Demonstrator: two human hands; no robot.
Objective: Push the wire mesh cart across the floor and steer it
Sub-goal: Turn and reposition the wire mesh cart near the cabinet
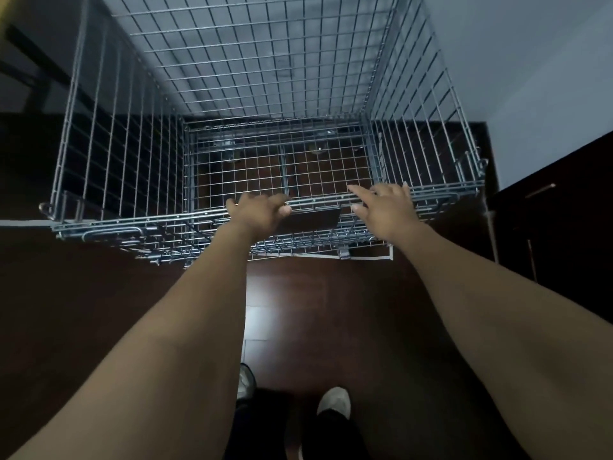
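A tall grey wire mesh cart [109,154] fills the upper half of the view, empty, with the dark floor showing through its mesh bottom. My left hand [257,212] is curled over the cart's near top rail, fingers wrapped round the wire. My right hand [381,207] lies on the same rail to the right, fingers spread and resting flat on top of it, not closed around it. A dark plate hangs on the rail between the two hands.
A dark wooden cabinet [564,227] stands close to the cart's right side. A pale wall [530,61] runs behind and to the right. Dark furniture [30,61] sits at the far left. White tape lines [358,257] mark the dark wood floor. My shoes [335,401] are at the bottom.
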